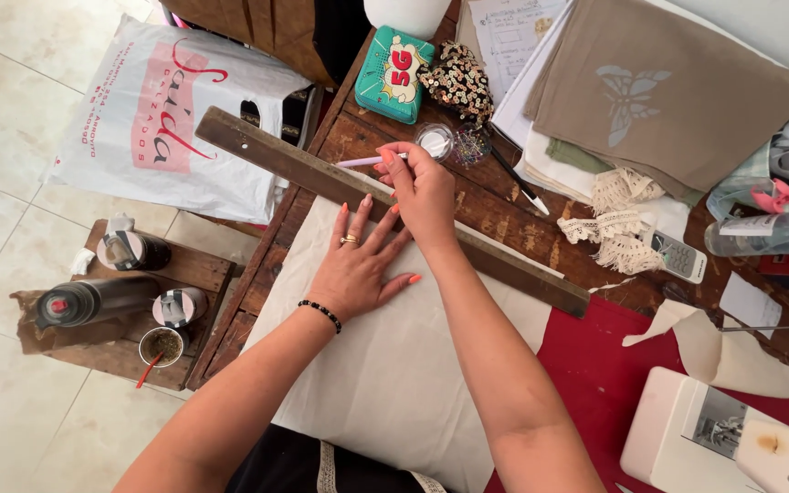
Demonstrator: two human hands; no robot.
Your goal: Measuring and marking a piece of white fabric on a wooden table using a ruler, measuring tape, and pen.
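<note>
A worn wooden table [504, 215] fills the view from above, its near half covered by a sheet of cream fabric [394, 365] that lies over a red cloth [595, 374]. Across the fabric's far edge lies a long wooden ruler [321, 173], set at a slant from upper left to lower right. A white sewing machine [732, 438] sits at the lower right corner, and a folded tan cloth with a pale butterfly motif [659, 91] tops a stack of fabrics at the upper right. A white plastic shopping bag [157, 119] lies on the tiled floor to the left, near a low wooden stool [194, 274] carrying a dark flask [93, 301] and cups.

The left hand [358, 265] lies flat on the cream fabric, fingers spread wide, fingertips touching the ruler's near edge; it grips nothing. The right hand [422, 187] crosses over it, fingers pinched closed around a pale lilac pencil [362, 162] whose shaft lies over the ruler. Just beyond the pencil stands a small clear jar of pins [436, 141], beside a teal tin [394, 73].
</note>
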